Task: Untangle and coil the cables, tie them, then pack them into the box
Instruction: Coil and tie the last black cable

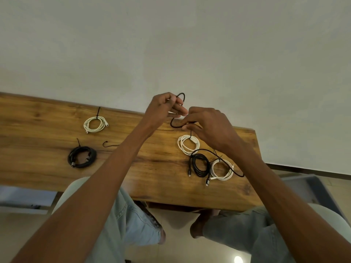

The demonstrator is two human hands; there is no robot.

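Both hands are raised over the far edge of the wooden table (pixel 47 171). My left hand (pixel 162 109) grips a loop of a black cable (pixel 181 95). My right hand (pixel 207 126) pinches the same black cable lower down, where another loop (pixel 173 125) curves below my fingers. The cable's loose length runs down under my right forearm and lies across the coils at the right (pixel 228 166). On the table lie a tied white coil (pixel 95 124), a tied black coil (pixel 82 156), a white coil (pixel 188 144), a black coil (pixel 200 165) and another white coil (pixel 222 169).
A loose black tie (pixel 109 144) lies on the table near my left forearm. A plain wall stands right behind the table. A blue box (pixel 311 188) sits on the floor at the right. My knees are under the table's near edge.
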